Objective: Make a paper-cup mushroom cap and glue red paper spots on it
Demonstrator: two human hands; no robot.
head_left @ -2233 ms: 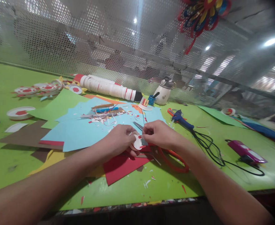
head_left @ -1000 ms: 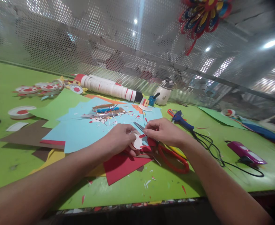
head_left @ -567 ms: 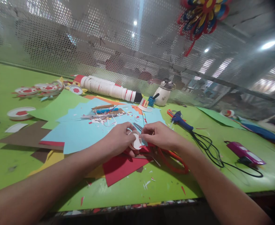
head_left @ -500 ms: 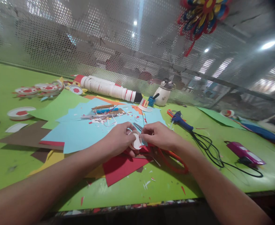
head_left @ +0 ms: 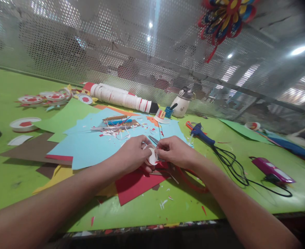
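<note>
White paper disc [head_left: 152, 158]: it sits between our hands, at the far end of the red sheet [head_left: 134, 186], with some red showing at its rim.
Disc rim: too hard a squeeze could crease so small and thin a piece; an uneven pull from the right might twist it out of our hold.
Scissors [head_left: 153, 139]: they lie partly hidden by our right hand, a blade pointing far and left; lowering that hand carelessly could nick a finger.
Glue gun [head_left: 202, 134]: well apart, far right; its black cord [head_left: 217, 149] might snag us if we swept right.
Left hand [head_left: 133, 154]: it reaches in from the near left, thumb on top, fingers curled beneath, gripping the disc.
Right hand [head_left: 175, 151]: it comes from the near right, thumb and fingers bunched at the disc's right edge; whether they pinch anything, we cannot tell.
</note>
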